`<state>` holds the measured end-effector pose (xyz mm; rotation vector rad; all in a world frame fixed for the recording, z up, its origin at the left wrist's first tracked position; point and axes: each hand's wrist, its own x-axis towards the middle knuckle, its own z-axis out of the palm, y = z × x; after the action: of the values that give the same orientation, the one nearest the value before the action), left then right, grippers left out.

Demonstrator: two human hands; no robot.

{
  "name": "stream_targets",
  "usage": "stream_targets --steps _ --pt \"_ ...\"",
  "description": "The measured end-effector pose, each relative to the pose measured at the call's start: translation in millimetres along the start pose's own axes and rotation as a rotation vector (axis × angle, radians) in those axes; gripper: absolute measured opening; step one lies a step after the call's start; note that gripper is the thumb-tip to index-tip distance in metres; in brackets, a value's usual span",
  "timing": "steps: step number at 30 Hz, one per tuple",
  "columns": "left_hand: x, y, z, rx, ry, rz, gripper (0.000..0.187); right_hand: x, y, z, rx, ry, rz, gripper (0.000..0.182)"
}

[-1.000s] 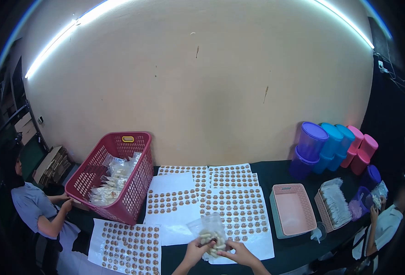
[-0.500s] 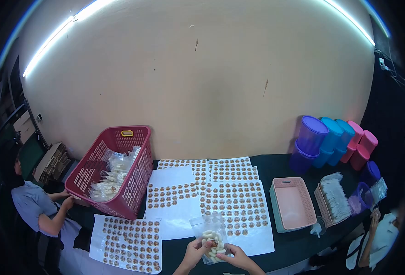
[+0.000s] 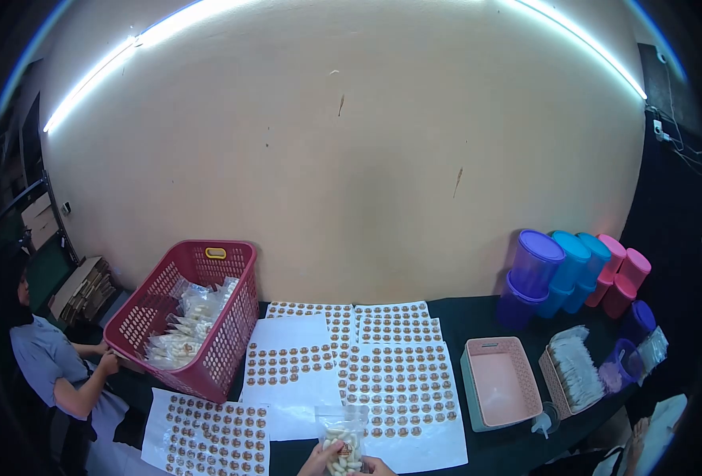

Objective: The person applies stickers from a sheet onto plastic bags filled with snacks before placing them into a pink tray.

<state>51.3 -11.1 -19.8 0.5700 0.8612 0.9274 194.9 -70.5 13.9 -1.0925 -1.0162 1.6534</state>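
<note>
A clear plastic bag (image 3: 341, 417) of pale, finger-shaped pieces is upright at the bottom middle, with a round brown sticker (image 3: 345, 450) on its front. My left hand (image 3: 319, 461) grips the bag's left side, thumb across the front near the sticker. On the lower right side, my right hand (image 3: 378, 467) holds the same bag; part of this hand is cut off by the frame edge. Just behind the bag lie white sheets of round brown stickers, including a large sheet (image 3: 414, 456) and a partly used one (image 3: 295, 404). Another sticker sheet (image 3: 156, 428) lies to the left.
A maroon basket (image 3: 240, 333) holds several filled bags; a person (image 3: 45, 357) at left touches its edge. To the right are a pink tray (image 3: 498, 381), a basket of clear packets (image 3: 577, 369), and stacked purple, blue and pink containers (image 3: 540, 258). Another person's hand (image 3: 639, 435) shows at lower right.
The view has tilted upward, so the table, my hands and the bag sit lower in the picture. Both hands still hold the bag.
</note>
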Motion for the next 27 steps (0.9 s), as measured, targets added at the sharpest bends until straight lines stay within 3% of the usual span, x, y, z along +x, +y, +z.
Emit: stream_targets --steps 1,4,7,8,10,12,14,15,16,19,21,24,25,26,27 --pt "-2 -2 4 0.033 -0.035 0.02 0.026 5 8 -7 0.099 -0.068 0.141 0.033" --pt "-10 -1 11 0.129 -0.05 0.011 0.028 1 9 -19 0.147 -0.1 0.236 0.032" --pt "-6 -2 1 0.114 -0.165 -0.037 0.032 0 9 -26 0.207 -0.099 0.17 0.029" --pt "-2 -7 -2 0.116 -0.163 -0.047 0.032 1 10 -28 0.215 -0.094 0.175 0.029" --pt "13 -19 -11 0.295 0.037 -0.173 0.038 4 11 -32 0.132 0.013 0.172 0.026" --pt "13 -7 3 0.288 -0.04 -0.183 0.038 2 6 -34 0.158 0.063 0.173 0.024" --pt "10 8 25 0.276 -0.104 -0.213 0.038 -2 -1 -41 0.124 0.015 0.166 0.026" --pt "11 8 29 0.218 -0.088 -0.223 0.036 11 17 -62 0.048 -0.203 0.264 0.038" --pt "14 6 28 0.222 -0.088 -0.221 0.036 11 16 -62 0.05 -0.204 0.26 0.038" --pt "22 4 27 0.259 -0.057 -0.055 0.03 11 5 -61 0.104 -0.183 0.115 0.037" --pt "22 9 29 0.453 -0.016 0.138 0.026 14 -3 -61 -0.004 -0.156 0.011 0.03" --pt "18 17 41 0.509 -0.016 0.211 0.026 25 6 -60 -0.022 -0.012 -0.093 0.031" --pt "17 21 43 0.573 -0.069 0.202 0.028 28 10 -59 -0.002 0.075 -0.155 0.028" --pt "19 22 44 0.472 -0.09 0.08 0.033 31 10 -64 -0.006 0.072 -0.165 0.028" --pt "18 25 49 0.405 -0.139 0.089 0.033 32 5 -68 -0.012 0.052 -0.141 0.026"
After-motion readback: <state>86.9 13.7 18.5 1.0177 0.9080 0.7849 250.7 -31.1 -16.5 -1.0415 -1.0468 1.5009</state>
